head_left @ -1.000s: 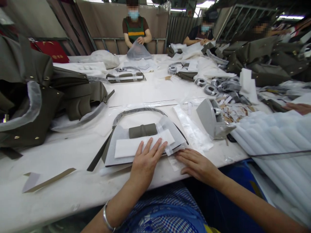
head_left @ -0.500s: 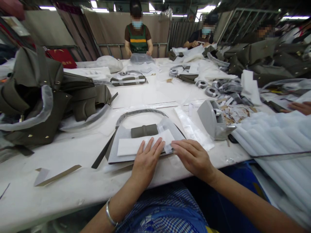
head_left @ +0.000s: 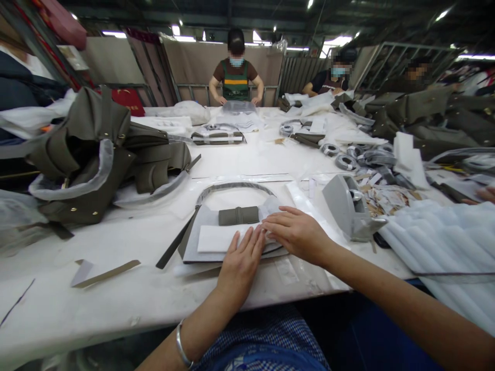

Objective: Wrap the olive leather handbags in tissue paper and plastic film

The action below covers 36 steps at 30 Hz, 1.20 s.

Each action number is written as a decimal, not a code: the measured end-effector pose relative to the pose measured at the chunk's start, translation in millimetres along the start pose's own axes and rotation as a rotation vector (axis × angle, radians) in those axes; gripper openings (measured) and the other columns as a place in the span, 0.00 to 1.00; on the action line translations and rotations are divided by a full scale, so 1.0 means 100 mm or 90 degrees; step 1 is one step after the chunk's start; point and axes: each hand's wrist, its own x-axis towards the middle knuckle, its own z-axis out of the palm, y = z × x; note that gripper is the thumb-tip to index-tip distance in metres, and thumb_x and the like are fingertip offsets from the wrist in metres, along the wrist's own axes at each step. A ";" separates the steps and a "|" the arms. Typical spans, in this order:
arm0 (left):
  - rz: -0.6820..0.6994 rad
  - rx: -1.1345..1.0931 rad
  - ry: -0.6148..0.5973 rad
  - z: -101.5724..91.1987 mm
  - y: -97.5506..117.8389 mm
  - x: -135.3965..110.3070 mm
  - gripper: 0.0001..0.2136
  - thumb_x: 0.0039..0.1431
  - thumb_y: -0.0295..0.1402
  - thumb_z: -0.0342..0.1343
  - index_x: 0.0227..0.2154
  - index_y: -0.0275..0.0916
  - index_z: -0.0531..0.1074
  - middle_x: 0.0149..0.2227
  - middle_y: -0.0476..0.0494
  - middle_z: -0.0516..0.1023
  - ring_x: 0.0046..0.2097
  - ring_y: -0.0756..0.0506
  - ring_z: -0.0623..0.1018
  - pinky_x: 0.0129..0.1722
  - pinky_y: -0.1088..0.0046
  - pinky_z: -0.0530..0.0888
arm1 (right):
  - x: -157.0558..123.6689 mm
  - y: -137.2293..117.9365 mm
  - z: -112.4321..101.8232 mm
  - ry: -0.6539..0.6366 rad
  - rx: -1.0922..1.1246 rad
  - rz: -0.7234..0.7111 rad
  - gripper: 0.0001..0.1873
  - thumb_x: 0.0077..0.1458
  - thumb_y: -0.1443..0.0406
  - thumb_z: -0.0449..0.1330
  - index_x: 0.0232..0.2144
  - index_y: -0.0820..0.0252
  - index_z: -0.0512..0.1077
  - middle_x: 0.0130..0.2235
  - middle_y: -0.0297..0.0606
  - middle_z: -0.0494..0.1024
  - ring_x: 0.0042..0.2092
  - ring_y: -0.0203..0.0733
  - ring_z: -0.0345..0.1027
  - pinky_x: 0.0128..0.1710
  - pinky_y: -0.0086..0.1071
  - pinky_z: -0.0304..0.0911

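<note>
A flattened grey-green handbag (head_left: 186, 246) lies in front of me, its wrapped handle (head_left: 232, 185) arching away from me. Light grey sheeting covers its upper face. On that rest a rolled olive strap piece (head_left: 238, 215) and a white padding strip (head_left: 216, 238). My left hand (head_left: 240, 268) presses flat on the strip's right part, fingers stretched out. Beside it, my right hand (head_left: 299, 234) reaches over the bag's right side with extended fingers. Its fingertips meet the left fingertips at the strip's right end, which the hands hide. Neither hand appears to grip anything.
A grey tape dispenser (head_left: 346, 206) stands right of the bag, beside stacked white foam sheets (head_left: 444, 237). Olive bags (head_left: 88, 170) are piled at left. A bent cardboard strip (head_left: 106, 274) lies front left. Wrapped rolled straps (head_left: 346, 162) sit farther back. Co-workers (head_left: 236, 82) are across the table.
My right hand has moved left across the bag's right side until its fingertips meet my left hand's. The left hand stays flat on the padding strip. The camera view has shifted.
</note>
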 end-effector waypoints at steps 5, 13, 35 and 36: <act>-0.002 0.014 0.015 0.02 -0.01 0.01 0.22 0.71 0.27 0.38 0.65 0.33 0.57 0.67 0.41 0.62 0.66 0.41 0.65 0.62 0.54 0.67 | 0.17 0.19 -0.02 0.091 0.106 0.102 0.07 0.62 0.69 0.56 0.39 0.57 0.75 0.43 0.38 0.82 0.44 0.41 0.76 0.52 0.38 0.66; -0.014 0.019 0.043 0.02 0.00 0.01 0.22 0.72 0.30 0.36 0.64 0.36 0.61 0.65 0.43 0.65 0.64 0.42 0.67 0.61 0.56 0.68 | 0.63 0.62 0.00 0.128 0.415 0.485 0.05 0.59 0.61 0.59 0.34 0.56 0.71 0.33 0.33 0.83 0.34 0.38 0.75 0.40 0.32 0.66; -0.021 0.044 0.119 0.13 -0.01 0.01 0.21 0.72 0.31 0.35 0.61 0.41 0.66 0.63 0.48 0.69 0.63 0.44 0.69 0.60 0.60 0.69 | 0.99 1.23 0.61 -0.123 0.703 0.448 0.24 0.44 0.50 0.71 0.34 0.64 0.78 0.39 0.44 0.83 0.37 0.39 0.75 0.36 0.30 0.68; -0.021 0.045 0.116 0.13 -0.01 0.01 0.21 0.72 0.31 0.35 0.61 0.41 0.66 0.63 0.48 0.68 0.63 0.44 0.69 0.59 0.60 0.69 | 0.98 1.23 0.61 -0.129 0.706 0.442 0.24 0.46 0.48 0.69 0.34 0.64 0.77 0.39 0.45 0.83 0.36 0.39 0.75 0.35 0.30 0.68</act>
